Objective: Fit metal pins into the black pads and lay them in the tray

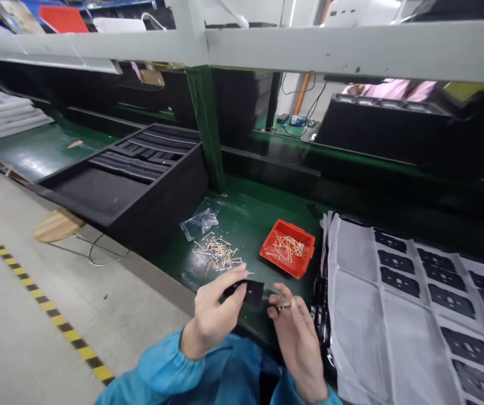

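My left hand pinches a small flat black piece by its left end, holding it over the front edge of the green bench. My right hand is just right of that piece, with its fingers curled and a small thin pale part caught at the fingertips. Both forearms wear blue sleeves. A loose heap of thin tan pins lies on the bench just beyond my left hand. An orange tray holding more of these pins sits beyond my right hand.
A clear plastic bag lies behind the pins. A large black tray with dividers stands at left, beside a green post. White sheets carrying black die-cut pieces cover the right. A wooden stool stands on the floor; a person in pink is beyond.
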The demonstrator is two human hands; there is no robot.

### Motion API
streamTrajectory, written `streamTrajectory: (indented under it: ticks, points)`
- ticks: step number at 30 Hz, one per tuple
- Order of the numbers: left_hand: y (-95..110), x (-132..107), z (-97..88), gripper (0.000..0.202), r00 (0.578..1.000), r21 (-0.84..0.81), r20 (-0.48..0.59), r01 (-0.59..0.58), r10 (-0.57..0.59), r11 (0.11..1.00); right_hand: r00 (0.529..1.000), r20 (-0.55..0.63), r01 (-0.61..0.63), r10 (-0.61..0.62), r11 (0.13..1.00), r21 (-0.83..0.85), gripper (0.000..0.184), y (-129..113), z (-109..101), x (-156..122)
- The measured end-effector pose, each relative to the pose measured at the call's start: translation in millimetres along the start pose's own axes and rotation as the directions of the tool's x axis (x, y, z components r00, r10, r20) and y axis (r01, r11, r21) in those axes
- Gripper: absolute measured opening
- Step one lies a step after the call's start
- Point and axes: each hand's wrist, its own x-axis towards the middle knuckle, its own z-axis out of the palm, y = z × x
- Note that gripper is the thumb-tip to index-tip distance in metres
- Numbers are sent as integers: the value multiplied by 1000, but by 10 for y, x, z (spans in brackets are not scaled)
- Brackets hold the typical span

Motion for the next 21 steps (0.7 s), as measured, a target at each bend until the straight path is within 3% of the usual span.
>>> streamTrajectory:
  ticks: [2, 6, 7, 9, 11, 13, 14, 15, 16, 18, 20, 21]
  points:
    - [-109, -135, -208, 28, 985, 115, -79, -144, 154, 983, 995, 97, -61, 40, 973, 221, 53, -128, -68, -51]
    - [-196, -326, -215, 55, 923, 275, -109, -328, 368, 904, 901, 411, -353, 138, 785, 509, 29, -458, -3, -152]
    - [-207, -349, -201, 57, 908, 300, -105, -360, 405, 884, 889, 435, -382, 145, 760, 526, 28, -521, 44, -159]
    - [-211, -371, -207, 52, 878, 341, -86, -418, 471, 842, 909, 393, -348, 142, 776, 525, 28, -593, 135, -154]
    - [-185, -376, -266, 50, 897, 308, -46, -405, 439, 861, 939, 316, -290, 135, 805, 517, 29, -597, 189, -135]
    - [-127, -380, -352, 55, 968, 133, -13, -247, 250, 960, 955, 266, -251, 128, 828, 502, 27, -556, 195, -125]
    - [-92, -384, -393, 58, 995, 3, 17, -100, 100, 995, 959, 253, -239, 125, 837, 493, 25, -530, 185, -127]
    - [-57, -387, -428, 60, 995, -133, 74, 72, -62, 989, 962, 246, -230, 121, 846, 481, 24, -506, 172, -134]
    - [-23, -390, -454, 59, 967, -250, 152, 237, -203, 939, 963, 242, -221, 116, 855, 469, 23, -487, 158, -144]
    - [35, -389, -477, 54, 866, -388, 334, 486, -372, 783, 965, 242, -207, 105, 868, 451, 22, -473, 135, -169]
    - [78, -374, -466, 52, 782, -437, 470, 610, -410, 662, 967, 243, -179, 79, 888, 424, 19, -492, 121, -191]
    - [96, -361, -452, 52, 766, -452, 491, 631, -414, 631, 968, 243, -154, 57, 903, 401, 19, -510, 115, -201]
